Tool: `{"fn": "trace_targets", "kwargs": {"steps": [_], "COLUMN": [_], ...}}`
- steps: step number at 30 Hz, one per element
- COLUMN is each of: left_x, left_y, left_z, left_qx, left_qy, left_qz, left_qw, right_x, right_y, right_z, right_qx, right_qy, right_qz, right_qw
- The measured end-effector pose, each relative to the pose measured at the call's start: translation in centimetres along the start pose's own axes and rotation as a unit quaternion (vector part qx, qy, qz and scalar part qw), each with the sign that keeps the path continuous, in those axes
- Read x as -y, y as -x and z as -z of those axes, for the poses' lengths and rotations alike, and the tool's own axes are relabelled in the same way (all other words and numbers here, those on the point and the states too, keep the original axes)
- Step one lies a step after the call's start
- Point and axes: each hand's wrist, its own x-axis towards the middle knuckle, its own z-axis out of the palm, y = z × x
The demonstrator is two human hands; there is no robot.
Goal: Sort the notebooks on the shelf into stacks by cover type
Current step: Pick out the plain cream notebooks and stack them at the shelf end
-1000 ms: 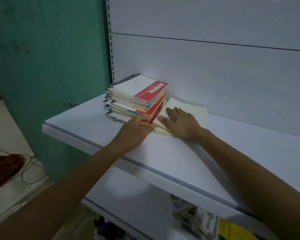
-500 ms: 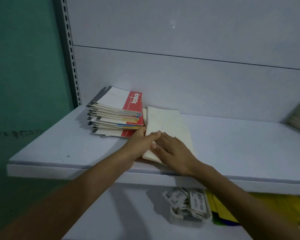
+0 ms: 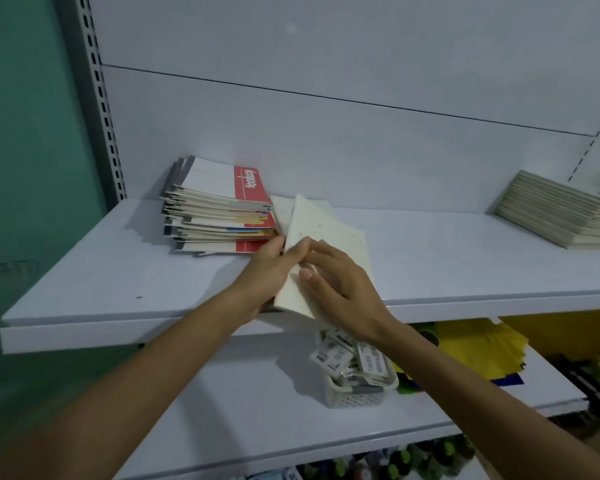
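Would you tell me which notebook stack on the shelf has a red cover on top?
The left stack, topped red and white; the far-right stack is plain cream.

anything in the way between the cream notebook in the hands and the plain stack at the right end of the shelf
Nothing visible. The cream notebook, gripped by the left hand with the right hand on its cover, has only bare shelf between it and the plain stack. The mixed stack sits on its other side.
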Motion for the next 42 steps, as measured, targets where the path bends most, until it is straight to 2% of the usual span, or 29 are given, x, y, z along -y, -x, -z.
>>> {"fn": "trace_targets", "kwargs": {"steps": [3,6,9,11,13,16,20,22,24,28,31,34,37,40,42], "left_x": [0.0,-0.4,-0.3,0.3,0.8,0.9,0.8,0.9,0.8,0.6,0.5,0.5,0.6,0.6,0.6], "left_y": [0.3,0.4,0.6,0.7,0.7,0.7,0.8,0.7,0.5,0.2,0.1,0.0,0.1,0.3,0.4], "left_z": [0.6,1.0,1.8,2.5,2.7,2.5,2.4,2.4,2.4,2.6,2.5,2.3,2.2,2.3,2.3], "left_qx": [0.015,0.015,-0.014,-0.050,-0.098,-0.163,-0.194,-0.202,-0.213,-0.247,-0.253,-0.257,-0.253,-0.243,-0.237], "left_qy": [0.018,0.017,-0.018,-0.004,0.017,0.033,0.056,0.060,0.072,0.102,0.100,0.089,0.081,0.082,0.080], "left_qz": [-0.045,-0.073,-0.107,-0.110,-0.109,-0.117,-0.119,-0.111,-0.106,-0.088,-0.081,-0.084,-0.085,-0.087,-0.088], "left_qw": [0.999,0.997,0.994,0.993,0.989,0.979,0.972,0.971,0.969,0.960,0.959,0.959,0.960,0.963,0.964], "right_x": [0.0,0.4,-0.2,-1.2,-2.4,-4.9,-6.8,-7.2,-7.4,-6.1,-5.1,-4.6,-4.7,-5.3,-5.6], "right_y": [-0.5,-1.8,-3.4,-4.6,-6.0,-8.1,-8.3,-7.6,-6.8,-4.4,-1.4,0.2,1.7,2.9,3.2], "right_z": [1.0,2.1,3.0,3.2,3.3,3.4,2.3,0.9,0.4,1.9,2.3,2.1,2.4,3.6,4.6], "right_qx": [-0.073,-0.126,-0.173,-0.202,-0.198,-0.108,0.051,0.161,0.204,0.173,0.123,0.092,0.031,-0.009,-0.011], "right_qy": [-0.038,-0.022,-0.026,-0.047,-0.049,0.049,0.204,0.255,0.288,0.251,0.229,0.312,0.368,0.384,0.381], "right_qz": [-0.023,-0.018,-0.057,-0.104,-0.160,-0.234,-0.142,-0.120,-0.098,-0.041,-0.047,-0.040,0.022,0.095,0.106], "right_qw": [0.996,0.992,0.983,0.973,0.966,0.965,0.967,0.946,0.930,0.951,0.964,0.945,0.929,0.918,0.918]}}
